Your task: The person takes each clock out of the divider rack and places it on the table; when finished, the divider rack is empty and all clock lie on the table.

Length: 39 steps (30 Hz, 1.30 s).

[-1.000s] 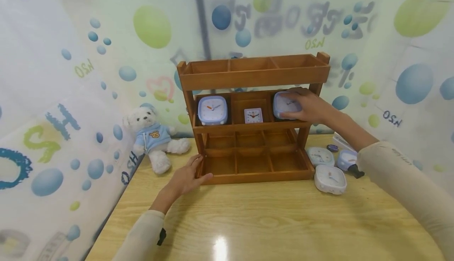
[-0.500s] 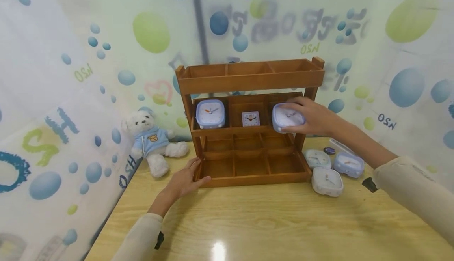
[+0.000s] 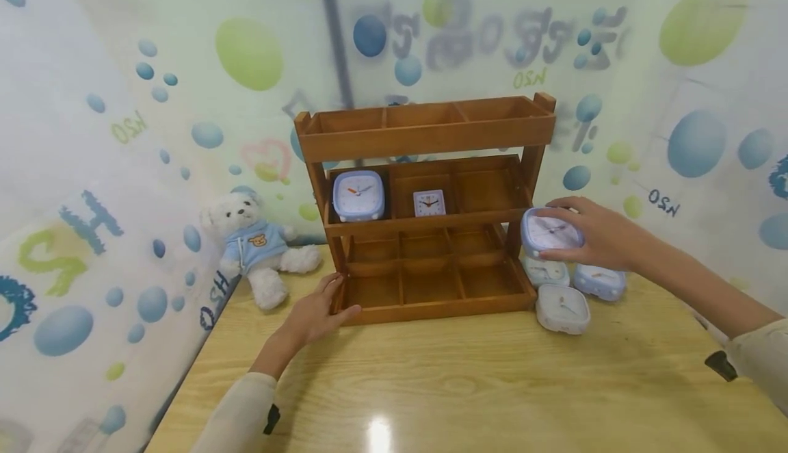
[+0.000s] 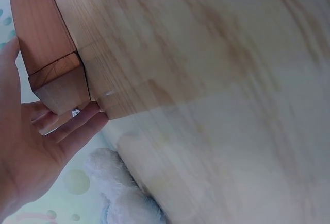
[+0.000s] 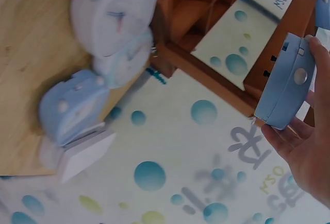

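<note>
Blue clock (image 3: 550, 232) pinched in right hand (image 3: 602, 235), thumb and fingers parted

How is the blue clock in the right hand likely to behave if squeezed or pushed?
The blue clock should stay stiff: its case looks like hard plastic. Its smooth-looking edges might slip in the right hand. Its rounded corners could let it rock if pushed.

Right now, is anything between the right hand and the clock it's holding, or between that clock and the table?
Nothing visible separates the right hand from the blue clock it grips. Toward the table, a pale green clock, a white clock and another blue clock lie beside the brown rack, possibly blocking a straight descent.
</note>
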Tool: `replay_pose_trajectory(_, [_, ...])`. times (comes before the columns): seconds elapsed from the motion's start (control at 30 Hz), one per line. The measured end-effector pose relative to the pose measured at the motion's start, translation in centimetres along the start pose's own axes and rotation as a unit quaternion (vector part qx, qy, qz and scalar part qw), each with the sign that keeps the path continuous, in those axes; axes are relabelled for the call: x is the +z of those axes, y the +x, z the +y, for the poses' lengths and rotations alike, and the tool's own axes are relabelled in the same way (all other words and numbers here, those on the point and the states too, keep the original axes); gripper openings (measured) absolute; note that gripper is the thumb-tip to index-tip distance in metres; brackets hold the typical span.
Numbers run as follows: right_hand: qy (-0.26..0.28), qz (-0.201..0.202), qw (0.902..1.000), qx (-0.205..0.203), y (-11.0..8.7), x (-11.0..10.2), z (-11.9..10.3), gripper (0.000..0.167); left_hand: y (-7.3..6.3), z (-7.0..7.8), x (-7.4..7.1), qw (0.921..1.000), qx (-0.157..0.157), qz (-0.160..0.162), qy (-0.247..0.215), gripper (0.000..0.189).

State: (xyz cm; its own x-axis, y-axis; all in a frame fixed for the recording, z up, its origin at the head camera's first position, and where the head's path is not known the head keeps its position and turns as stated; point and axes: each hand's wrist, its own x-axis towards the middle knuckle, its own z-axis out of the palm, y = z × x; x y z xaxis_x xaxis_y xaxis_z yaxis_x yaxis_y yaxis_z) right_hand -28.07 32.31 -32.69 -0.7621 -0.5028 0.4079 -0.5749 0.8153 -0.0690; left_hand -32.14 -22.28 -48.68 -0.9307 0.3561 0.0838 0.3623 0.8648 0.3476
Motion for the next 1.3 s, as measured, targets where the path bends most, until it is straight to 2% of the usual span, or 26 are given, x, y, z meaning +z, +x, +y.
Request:
replay_pose_trajectory(0.3, [-0.024,-0.022,0.9991,0.029,-5.5,0.9,2.0,0.074,0.1,0.0,-0.2,1.0,0.005,-0.002,-0.008,0.1])
replay_pose_trajectory(0.5, [-0.015,-0.016,0.9987,0.046,-9.3,2.5,3.5,0.069,0.4,0.1,-0.1,1.0,0.003,-0.005,-0.005,0.1])
replay_pose_trajectory(0.73, [-0.036,-0.002,0.9983,0.046,-13.3,4.5,5.1,0.067,0.3,0.1,-0.1,1.0,0.006,-0.003,-0.005,0.1])
replay_pose_trajectory(0.87, [-0.037,-0.017,0.997,0.066,-14.7,5.3,5.8,0.069,0.2,-0.1,-0.1,1.0,0.008,-0.001,-0.005,0.099])
replay_pose_trajectory(1.03, [-0.034,-0.009,0.9974,0.063,-15.8,6.4,6.5,0.07,0.1,-0.1,-0.2,1.0,0.006,-0.006,-0.005,0.099])
replay_pose_trajectory(1.3, [0.007,-0.029,0.9959,0.086,-17.0,8.3,6.9,0.075,0.0,0.1,-0.4,0.9999,0.001,-0.009,-0.004,0.101])
